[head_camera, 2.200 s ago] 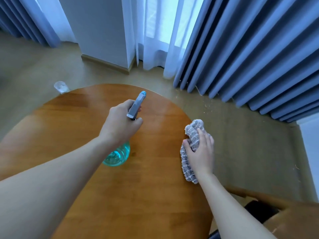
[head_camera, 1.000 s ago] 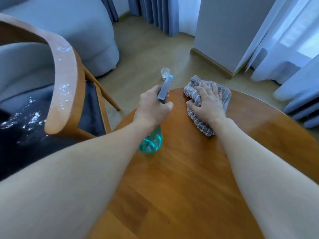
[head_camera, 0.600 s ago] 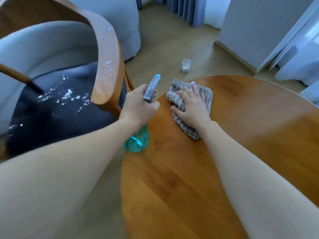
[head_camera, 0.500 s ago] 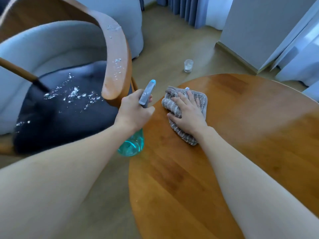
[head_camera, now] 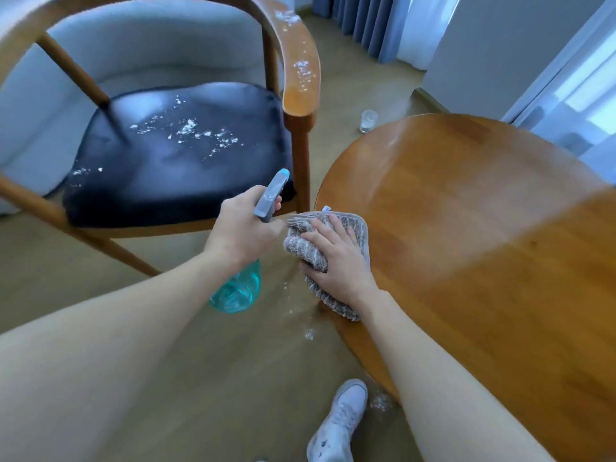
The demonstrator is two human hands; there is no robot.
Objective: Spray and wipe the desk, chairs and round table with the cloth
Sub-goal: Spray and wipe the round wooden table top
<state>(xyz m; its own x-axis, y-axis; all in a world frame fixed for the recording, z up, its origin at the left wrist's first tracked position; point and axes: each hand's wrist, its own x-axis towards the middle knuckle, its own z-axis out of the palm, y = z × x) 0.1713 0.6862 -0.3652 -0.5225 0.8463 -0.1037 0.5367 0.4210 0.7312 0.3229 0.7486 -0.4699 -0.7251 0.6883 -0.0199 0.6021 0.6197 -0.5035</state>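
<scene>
The grey ribbed cloth [head_camera: 328, 258] is pressed flat against the left edge of the round table [head_camera: 483, 248], with part of it hanging over the rim toward the floor. It is covered by the right hand [head_camera: 336, 261], whose fingers are spread and nearly straight on top of the fabric, so that nothing is gripped and the cloth is only held down. Just beside it, off the table's edge, the spray bottle [head_camera: 248, 261] is held in the air by the left hand [head_camera: 245, 231], whose fingers are curled round the neck below the grey trigger head; the blue-tipped nozzle is pointed up toward the chair, and the teal body with its liquid is seen below the wrist. The wooden chair [head_camera: 300, 81] is placed directly to the left of the table, with its front leg close to the table rim. White flecks are scattered over its dark seat cushion [head_camera: 173, 155] and along the top of its curved armrest. More white specks are seen on the wooden floor [head_camera: 213, 388] below the cloth. 1 small clear glass [head_camera: 368, 121] is stood on the floor beyond the table, and 1 white shoe [head_camera: 340, 425] is seen at the bottom of the view. Blue curtains [head_camera: 360, 18] are hung at the far wall.
</scene>
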